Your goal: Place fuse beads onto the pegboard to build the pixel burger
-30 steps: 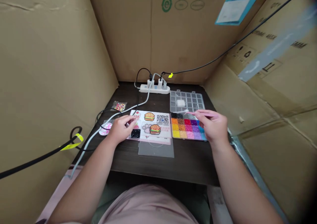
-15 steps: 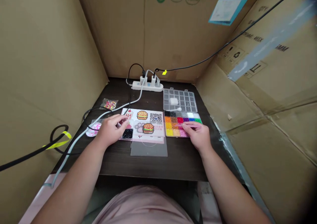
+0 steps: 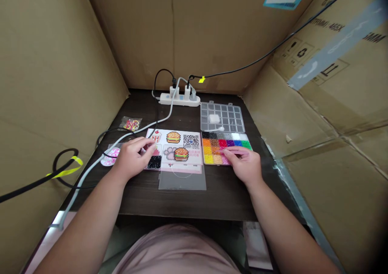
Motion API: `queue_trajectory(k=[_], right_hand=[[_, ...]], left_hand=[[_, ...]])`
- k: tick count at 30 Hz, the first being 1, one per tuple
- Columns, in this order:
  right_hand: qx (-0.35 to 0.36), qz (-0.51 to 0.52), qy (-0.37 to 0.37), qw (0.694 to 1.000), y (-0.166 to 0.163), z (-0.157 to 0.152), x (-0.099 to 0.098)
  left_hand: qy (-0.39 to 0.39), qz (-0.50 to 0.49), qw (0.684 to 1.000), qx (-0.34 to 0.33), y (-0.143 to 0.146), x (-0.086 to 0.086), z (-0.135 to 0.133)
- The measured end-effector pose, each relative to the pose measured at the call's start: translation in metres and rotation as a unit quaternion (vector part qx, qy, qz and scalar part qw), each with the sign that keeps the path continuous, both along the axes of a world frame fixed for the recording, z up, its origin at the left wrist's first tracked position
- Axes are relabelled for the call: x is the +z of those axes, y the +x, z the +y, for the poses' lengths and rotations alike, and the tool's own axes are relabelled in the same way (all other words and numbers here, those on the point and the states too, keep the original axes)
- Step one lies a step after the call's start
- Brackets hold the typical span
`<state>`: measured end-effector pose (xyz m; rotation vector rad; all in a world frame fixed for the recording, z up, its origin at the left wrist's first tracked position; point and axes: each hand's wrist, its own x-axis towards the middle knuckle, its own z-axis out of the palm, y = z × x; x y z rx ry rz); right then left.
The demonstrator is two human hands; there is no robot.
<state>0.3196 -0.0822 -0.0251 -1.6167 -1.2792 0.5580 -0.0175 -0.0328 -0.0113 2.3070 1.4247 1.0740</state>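
Note:
My right hand [image 3: 247, 165] is closed on slim pink tweezers [image 3: 229, 150], whose tips point left over the orange and brown cells of a bead box [image 3: 217, 159]. Beads of many colours fill its compartments. At the left, my left hand [image 3: 131, 157] has thumb and forefinger pinched together beside a small clear box of black beads [image 3: 154, 162]; what they hold, if anything, is hidden. Between the hands, a bead burger [image 3: 181, 154] lies on a clear pegboard [image 3: 168, 154], over a printed pattern sheet [image 3: 161, 135] with a burger, a cupcake and a QR code.
The divided lid [image 3: 222, 111] lies open behind the bead box, with a white case on it. A power strip [image 3: 180, 100] stands at the back, its cables running left. A bag of coloured rings [image 3: 131, 124] and a clear sheet [image 3: 182, 182] lie nearby. Cardboard walls [image 3: 145, 35] surround the table.
The camera view has shifted slightly, so less of the back wall's top shows. Both hands keep nearly the same places; the tweezers' tips sit slightly further left over the bead box.

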Motion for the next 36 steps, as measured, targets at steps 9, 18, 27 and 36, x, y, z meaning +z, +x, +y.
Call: queue_trajectory(k=[9, 18, 27, 36], right_hand=[[-0.005, 0.01, -0.019, 1.0, -0.003, 0.0007, 0.0007], [-0.004, 0.02, -0.01, 1.0, -0.0015, 0.0008, -0.0017], [-0.009, 0.011, 0.005, 1.0, 0.0004, -0.0003, -0.0013], [-0.015, 0.148, 0.008, 0.989, -0.0076, 0.002, 0.003]], left_hand=[[-0.007, -0.003, 1.0, -0.005, 0.0001, -0.0016, 0.0011], [-0.003, 0.0, 1.0, -0.007, -0.0004, -0.0022, 0.0005], [-0.01, -0.001, 1.0, 0.0, 0.0006, -0.001, 0.0002], [0.003, -0.004, 1.0, -0.011, -0.0001, -0.0036, 0.0006]])
